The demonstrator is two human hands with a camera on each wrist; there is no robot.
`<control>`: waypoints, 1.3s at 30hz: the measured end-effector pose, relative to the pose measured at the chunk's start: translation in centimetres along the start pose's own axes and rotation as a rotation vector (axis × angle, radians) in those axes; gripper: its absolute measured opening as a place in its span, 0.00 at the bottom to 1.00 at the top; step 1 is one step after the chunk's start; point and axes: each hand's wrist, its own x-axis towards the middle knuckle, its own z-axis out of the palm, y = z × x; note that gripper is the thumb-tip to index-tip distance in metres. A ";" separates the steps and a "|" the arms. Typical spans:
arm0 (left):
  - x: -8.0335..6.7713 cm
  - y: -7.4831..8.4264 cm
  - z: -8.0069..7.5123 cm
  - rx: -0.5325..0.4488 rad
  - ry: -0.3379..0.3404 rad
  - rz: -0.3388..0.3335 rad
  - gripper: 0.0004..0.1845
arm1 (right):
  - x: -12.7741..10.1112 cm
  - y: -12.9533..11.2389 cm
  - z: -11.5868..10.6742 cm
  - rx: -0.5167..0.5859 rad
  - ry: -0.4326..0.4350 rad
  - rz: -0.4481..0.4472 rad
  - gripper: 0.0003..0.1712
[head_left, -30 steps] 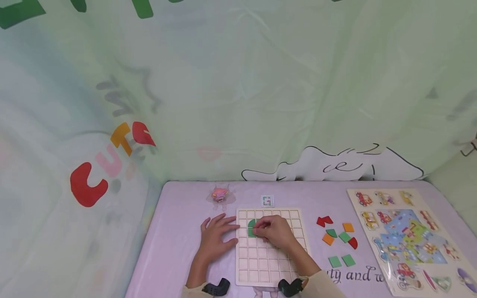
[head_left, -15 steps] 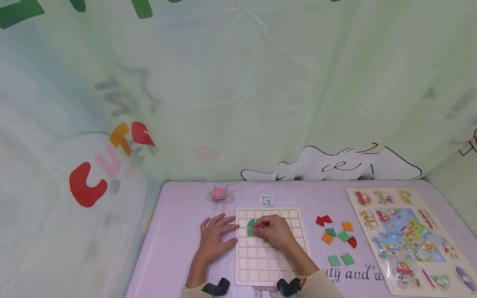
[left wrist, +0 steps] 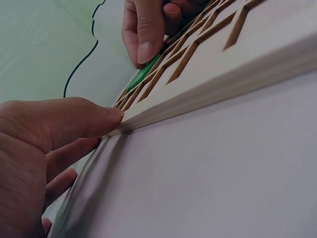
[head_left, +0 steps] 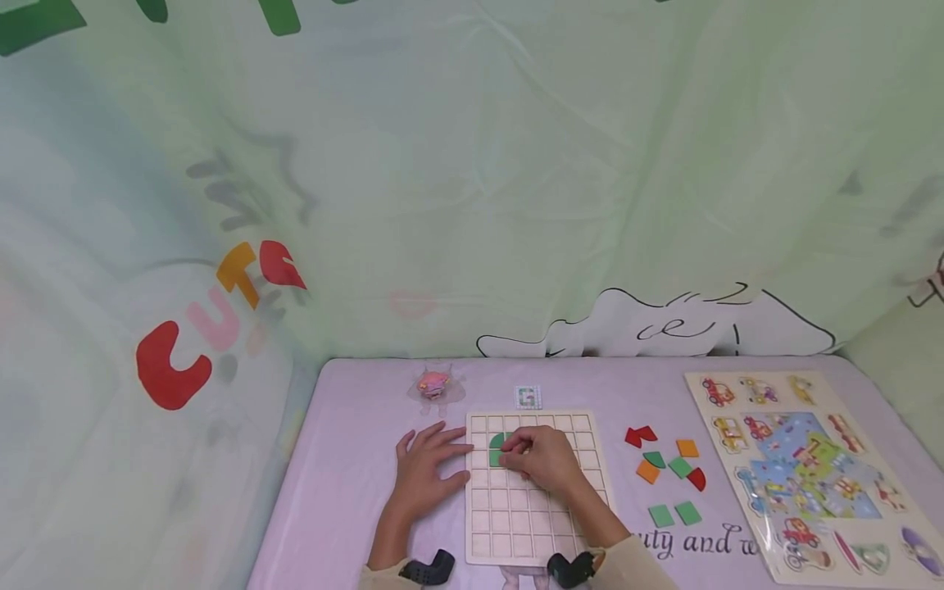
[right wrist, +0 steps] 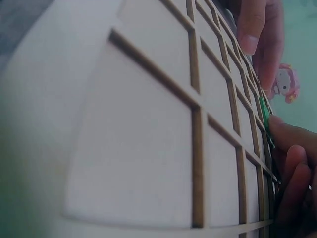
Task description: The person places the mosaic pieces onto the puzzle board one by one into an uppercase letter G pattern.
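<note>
A pale wooden grid board lies on the table. Near its upper left, a green quarter-round tile sits just above a green square tile. My right hand reaches over the board, thumb and forefinger pinching at the square tile's right side and partly covering it. Along the board's left edge rests my left hand, fingers spread. In the left wrist view its thumb touches the board's rim, with green under the other hand's fingertips. The right wrist view shows only a green sliver by the fingers.
Right of the board lie loose tiles: several green squares, orange squares, red pieces and a green quarter-round. A vehicle picture puzzle lies farther right. A small pattern card is behind the board.
Both hands stay almost in place. The right fingertips shift very slightly at the green tiles, and a little more green shows beside them.
</note>
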 end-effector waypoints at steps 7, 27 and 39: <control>0.0 0.0 -0.2 -0.008 0.003 0.008 0.20 | 0.0 -0.2 -0.1 0.007 -0.010 0.001 0.06; 0.1 -0.1 -0.2 -0.011 0.016 0.026 0.21 | -0.3 0.4 -1.0 0.022 -0.058 -0.046 0.07; 0.0 -0.3 0.1 0.000 0.014 0.015 0.21 | -0.8 1.1 -5.6 -0.054 0.016 -0.049 0.07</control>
